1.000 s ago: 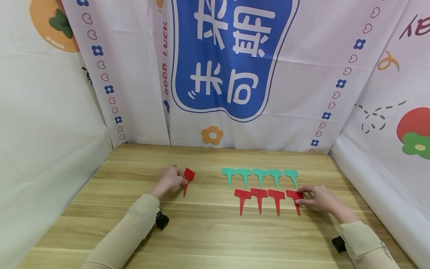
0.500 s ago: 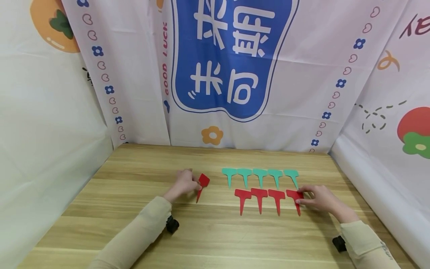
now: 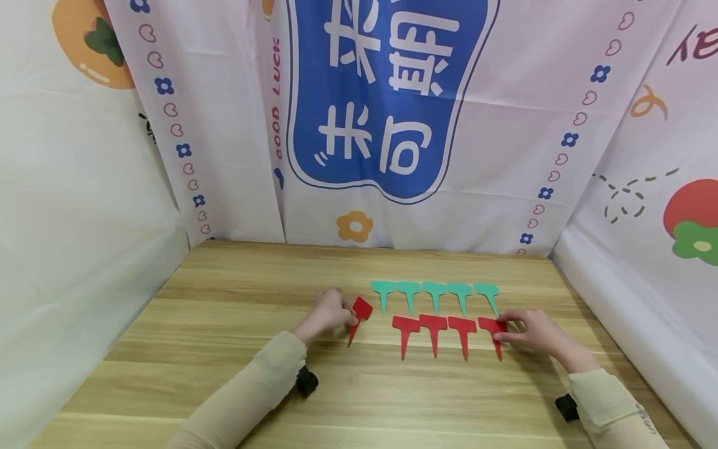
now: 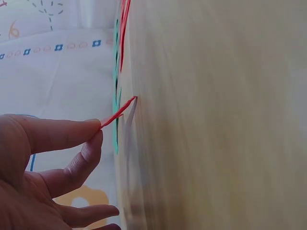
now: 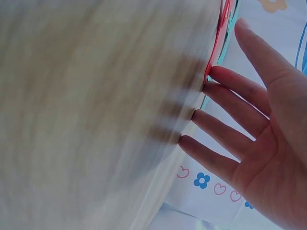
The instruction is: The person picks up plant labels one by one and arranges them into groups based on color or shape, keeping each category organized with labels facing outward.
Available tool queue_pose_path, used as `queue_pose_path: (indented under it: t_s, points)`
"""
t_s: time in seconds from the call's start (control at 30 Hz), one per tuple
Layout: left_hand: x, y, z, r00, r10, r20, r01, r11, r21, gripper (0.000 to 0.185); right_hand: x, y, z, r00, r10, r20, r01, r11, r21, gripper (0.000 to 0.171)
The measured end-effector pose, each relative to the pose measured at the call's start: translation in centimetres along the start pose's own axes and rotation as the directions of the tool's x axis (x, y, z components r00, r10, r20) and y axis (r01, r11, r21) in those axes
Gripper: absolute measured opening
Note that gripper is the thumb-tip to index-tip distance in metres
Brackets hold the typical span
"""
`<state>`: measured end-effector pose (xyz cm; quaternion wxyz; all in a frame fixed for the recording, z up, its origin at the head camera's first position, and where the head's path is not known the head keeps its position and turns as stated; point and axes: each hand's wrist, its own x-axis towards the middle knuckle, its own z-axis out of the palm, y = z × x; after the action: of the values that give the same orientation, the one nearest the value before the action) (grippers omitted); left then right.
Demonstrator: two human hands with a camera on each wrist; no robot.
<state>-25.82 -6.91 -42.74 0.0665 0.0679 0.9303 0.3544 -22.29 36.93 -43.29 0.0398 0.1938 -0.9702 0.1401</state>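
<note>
While looking down from the head view: counting five green tags (image 3: 434,294) and four red tags (image 3: 447,331) in rows below them on the table (image 3: 224,374); left hand (image 3: 331,312) pinching a fifth red tag (image 3: 359,317) just left of the red row, nearer than a second ago. Right hand (image 3: 535,332), fingers straight, pressing the row's rightmost tag.

Left wrist: thumb and forefinger (image 4: 67,134) pinching the red tag.

Right wrist: straight fingertips (image 5: 218,74) touching table.
</note>
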Motion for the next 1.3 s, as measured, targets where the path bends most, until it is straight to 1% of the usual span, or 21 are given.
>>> queue_pose_path:
  t_s: [0.2,0.3,0.47,0.6,0.87,1.03,1.3]
  points:
    - [-0.1,0.5,0.7,0.999,-0.016,0.029,0.016,1.0,0.004,0.016,0.0,-0.1,0.0,1.0,0.001,0.008,-0.001,1.0,-0.002,0.044]
    - [-0.2,0.7,1.0,1.0,0.0,0.03,0.0,1.0,0.003,0.016,0.0,-0.1,-0.1,1.0,0.006,0.007,-0.006,1.0,0.0,0.043]
    - [-0.2,1.1,1.6,1.0,-0.006,0.005,0.006,1.0,0.002,0.02,0.0,-0.2,-0.1,1.0,0.011,0.009,-0.011,1.0,0.001,0.043]
    - [-0.5,1.5,2.0,0.999,-0.04,-0.019,0.04,0.999,0.013,0.023,0.0,-0.3,-0.1,1.0,0.016,0.02,-0.016,1.0,0.002,0.044]
    - [-0.7,2.1,2.4,0.995,-0.095,-0.035,0.096,0.995,0.023,0.026,-0.1,-0.2,0.0,1.0,0.014,0.015,-0.014,1.0,-0.005,0.043]
    - [-0.8,2.3,2.5,0.993,-0.104,-0.051,0.106,0.994,0.039,0.026,-0.1,-0.2,-0.1,1.0,0.011,0.009,-0.011,1.0,-0.008,0.042]
    - [-1.2,2.3,2.6,0.993,-0.107,-0.056,0.111,0.991,0.072,0.026,0.0,-0.3,-0.2,1.0,0.009,0.015,-0.009,1.0,-0.005,0.042]
